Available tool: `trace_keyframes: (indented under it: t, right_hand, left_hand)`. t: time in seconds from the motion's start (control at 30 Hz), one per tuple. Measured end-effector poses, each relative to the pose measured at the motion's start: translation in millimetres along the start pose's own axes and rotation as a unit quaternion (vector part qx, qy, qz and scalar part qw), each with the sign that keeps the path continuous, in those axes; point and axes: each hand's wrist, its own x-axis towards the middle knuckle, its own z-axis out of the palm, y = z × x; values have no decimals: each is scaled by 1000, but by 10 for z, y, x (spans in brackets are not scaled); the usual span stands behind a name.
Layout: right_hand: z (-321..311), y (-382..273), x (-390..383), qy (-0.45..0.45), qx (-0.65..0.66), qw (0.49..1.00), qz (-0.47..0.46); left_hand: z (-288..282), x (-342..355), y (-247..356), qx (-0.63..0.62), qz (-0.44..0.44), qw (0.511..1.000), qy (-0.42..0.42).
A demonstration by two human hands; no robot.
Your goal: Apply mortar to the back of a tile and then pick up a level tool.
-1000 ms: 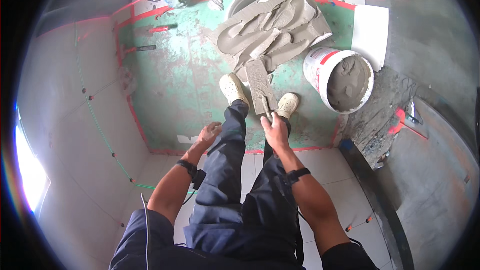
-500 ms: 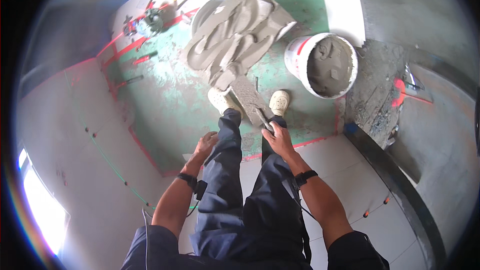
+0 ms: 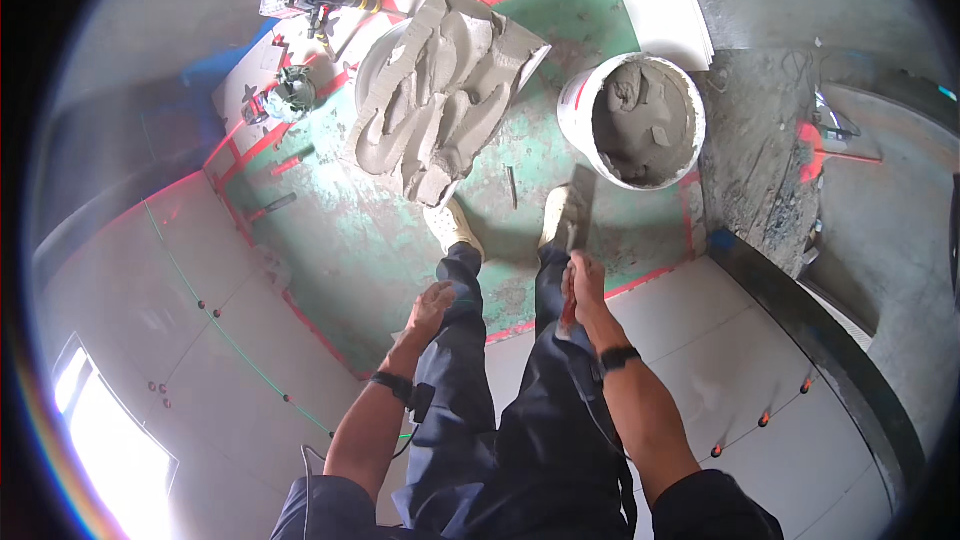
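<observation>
Taking the middle of my view as the clock's centre, I have the right hand at four o'clock, closed around a trowel. The red handle pokes out of the fist toward six, and the grey blade points toward twelve, turned nearly edge-on to me. The blade overlaps the right shoe from where I look; whether the two touch, I cannot tell.

The left hand is at seven o'clock, loose, fingers slightly bent, over the left knee. I cannot tell if it rests on the trouser leg.

Between eleven and twelve I see a board heaped with wet grey mortar in thick folds, one lump sitting at its six-o'clock corner, right by the left shoe. A round white tub shows from behind its ten-o'clock side. At two o'clock, near the blade's tip, is a white bucket, mouth toward me, holding rougher, lumpy mortar.

A thin dark strip lies at one o'clock on the green floor. Farther out I make out a drill at eleven, white sheets at one, and a red-handled tool at ten.
</observation>
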Motion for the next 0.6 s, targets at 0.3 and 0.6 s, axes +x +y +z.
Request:
trace_keyframes:
  t: [0.3,0.6]
  right_hand:
    - [241,-53,507,38,-400,859,-317]
    - [775,-94,1350,63,-285,918,-268]
  left_hand:
    - [-99,102,-1,52,8,998,-24]
    - [-374,194,-285,83,-37,996,-12]
